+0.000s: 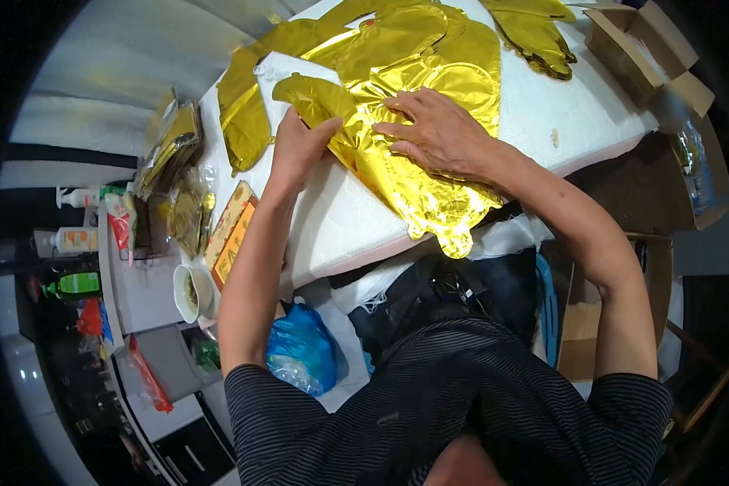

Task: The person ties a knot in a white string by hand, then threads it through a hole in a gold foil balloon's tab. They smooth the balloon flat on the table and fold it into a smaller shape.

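Note:
A flat, shiny gold foil balloon [373, 170] lies creased over the white padded table [332, 231], its rounded, lobed end reaching past the front edge. My left hand [300, 146] pinches the balloon's left edge between thumb and fingers, where a flap of foil curls up. On top of the foil, to the right, rests my right hand [441, 134], palm down with its fingers spread. More gold foil sheets [247, 121] lie flat behind and to the left. Another gold foil piece [535, 36] is at the far right.
An open cardboard box [644, 53] stands at the table's back right corner. Packets of folded foil [170, 150] and an orange box [233, 231] sit at the left. Below are a white bowl [190, 293] and a blue plastic bag [304, 348].

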